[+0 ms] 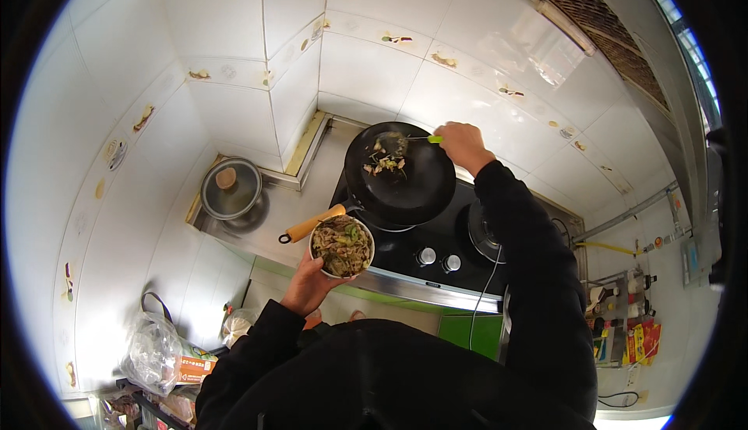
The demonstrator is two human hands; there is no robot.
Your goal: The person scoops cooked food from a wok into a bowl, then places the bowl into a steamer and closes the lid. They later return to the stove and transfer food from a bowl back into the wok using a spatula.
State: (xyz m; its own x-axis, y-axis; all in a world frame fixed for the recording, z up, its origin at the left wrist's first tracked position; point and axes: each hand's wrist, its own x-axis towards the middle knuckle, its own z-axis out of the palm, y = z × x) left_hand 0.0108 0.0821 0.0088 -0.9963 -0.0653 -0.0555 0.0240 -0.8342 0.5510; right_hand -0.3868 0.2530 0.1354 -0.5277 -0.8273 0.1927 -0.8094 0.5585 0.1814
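A black wok (421,187) with a wooden handle (312,224) sits on the left burner of the black gas hob. Chopped food (385,163) lies in its upper left part. My right hand (461,145) grips the green handle of a metal spatula (397,142), whose blade is among that food. With my left hand (312,284) I hold a round white bowl (371,259) just in front of the wok, beside its handle. The bowl is heaped with cooked shredded food (340,243) topped with green slices.
A lidded pot (231,189) stands on the steel counter at the left. Two knobs (438,259) and a second burner (484,231) are on the hob. A cable (482,301) hangs over its front edge. Bottles and packets (634,330) fill a rack at right; plastic bags (153,351) sit lower left.
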